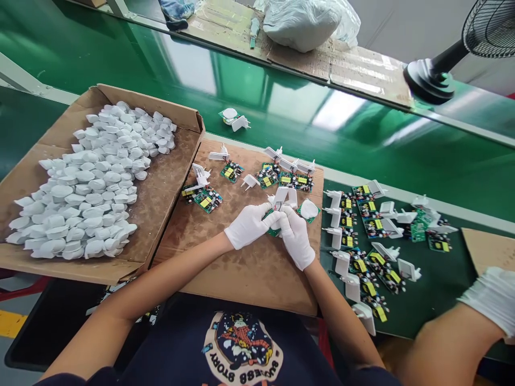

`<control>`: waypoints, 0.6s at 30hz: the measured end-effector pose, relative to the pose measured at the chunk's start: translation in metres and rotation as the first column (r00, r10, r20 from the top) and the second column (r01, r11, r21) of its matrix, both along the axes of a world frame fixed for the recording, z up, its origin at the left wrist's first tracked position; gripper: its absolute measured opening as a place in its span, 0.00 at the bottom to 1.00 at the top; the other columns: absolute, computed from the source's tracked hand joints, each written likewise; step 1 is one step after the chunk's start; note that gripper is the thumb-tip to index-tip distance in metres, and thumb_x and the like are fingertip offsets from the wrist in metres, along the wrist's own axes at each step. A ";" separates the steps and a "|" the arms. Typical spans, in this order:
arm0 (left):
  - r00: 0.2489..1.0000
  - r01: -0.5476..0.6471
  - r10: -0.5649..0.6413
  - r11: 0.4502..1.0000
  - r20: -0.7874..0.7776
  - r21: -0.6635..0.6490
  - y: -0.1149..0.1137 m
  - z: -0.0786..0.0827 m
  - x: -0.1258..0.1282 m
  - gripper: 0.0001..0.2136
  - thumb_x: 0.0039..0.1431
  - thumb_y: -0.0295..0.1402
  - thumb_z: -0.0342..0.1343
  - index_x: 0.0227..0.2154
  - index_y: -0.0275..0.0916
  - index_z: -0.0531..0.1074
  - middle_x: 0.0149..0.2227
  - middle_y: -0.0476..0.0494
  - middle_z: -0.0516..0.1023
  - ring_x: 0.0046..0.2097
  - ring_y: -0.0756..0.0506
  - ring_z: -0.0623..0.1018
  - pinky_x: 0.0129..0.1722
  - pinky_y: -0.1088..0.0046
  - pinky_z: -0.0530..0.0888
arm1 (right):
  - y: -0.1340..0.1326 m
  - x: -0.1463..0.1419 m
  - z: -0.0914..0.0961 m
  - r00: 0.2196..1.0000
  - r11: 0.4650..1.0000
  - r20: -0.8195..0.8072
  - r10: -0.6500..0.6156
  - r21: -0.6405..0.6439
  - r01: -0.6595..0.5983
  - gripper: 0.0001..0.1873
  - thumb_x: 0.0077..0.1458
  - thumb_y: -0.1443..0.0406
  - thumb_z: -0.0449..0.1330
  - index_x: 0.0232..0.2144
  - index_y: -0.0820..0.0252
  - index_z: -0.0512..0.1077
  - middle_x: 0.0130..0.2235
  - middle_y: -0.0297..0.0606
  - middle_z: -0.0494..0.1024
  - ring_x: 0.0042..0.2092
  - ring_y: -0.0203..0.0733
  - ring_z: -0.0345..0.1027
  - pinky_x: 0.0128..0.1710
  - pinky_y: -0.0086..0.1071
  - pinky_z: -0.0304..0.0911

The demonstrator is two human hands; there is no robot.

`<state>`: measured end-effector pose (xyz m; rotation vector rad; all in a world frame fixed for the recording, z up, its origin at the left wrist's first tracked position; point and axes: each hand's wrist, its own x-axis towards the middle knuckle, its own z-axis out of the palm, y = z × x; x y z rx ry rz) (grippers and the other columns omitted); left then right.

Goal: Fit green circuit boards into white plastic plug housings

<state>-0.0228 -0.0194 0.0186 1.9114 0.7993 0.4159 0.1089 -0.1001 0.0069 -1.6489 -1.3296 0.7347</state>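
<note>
Both my hands wear white gloves and meet over a cardboard sheet (pixel 241 268). My left hand (pixel 250 226) and my right hand (pixel 296 236) are closed on a green circuit board (pixel 274 232), mostly hidden by the fingers. A white plug cover (pixel 281 196) stands up at the board's far side, with thin wires near its base. Just right of my fingers lies another board with a white rounded pad (pixel 309 209) on it. Beyond my hands are several circuit boards (pixel 267 175) with yellow transformers and white plug covers attached. A loose-looking white plug piece (pixel 250 182) lies among them.
A shallow cardboard box (pixel 173 177) at left holds a heap of white pads (pixel 96 185). More boards (pixel 368 214) lie on the green surface at right, near another person's gloved hand (pixel 493 297). Behind run a green conveyor belt (pixel 265 102), a plastic bag (pixel 301 24) and a fan (pixel 430 80).
</note>
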 end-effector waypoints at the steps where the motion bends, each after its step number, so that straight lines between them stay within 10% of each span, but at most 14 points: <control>1: 1.000 -0.004 0.004 1.000 -0.003 0.004 0.000 0.000 0.000 0.18 0.61 0.46 0.43 0.33 0.35 0.70 0.29 0.45 0.76 0.31 0.48 0.74 0.30 0.76 0.64 | 0.000 0.000 0.000 1.000 1.000 -0.003 0.002 0.002 -0.002 0.16 0.62 0.57 0.46 0.37 0.59 0.69 0.30 0.34 0.73 0.29 0.34 0.64 0.32 0.29 0.59; 18: 0.998 0.048 -0.047 0.998 -0.035 0.047 0.000 0.002 -0.001 0.18 0.63 0.44 0.42 0.39 0.36 0.69 0.35 0.42 0.77 0.36 0.45 0.76 0.34 0.74 0.66 | 0.001 0.002 -0.001 0.998 1.000 -0.054 0.030 -0.007 -0.030 0.16 0.62 0.55 0.44 0.33 0.58 0.66 0.25 0.31 0.68 0.26 0.33 0.61 0.27 0.28 0.61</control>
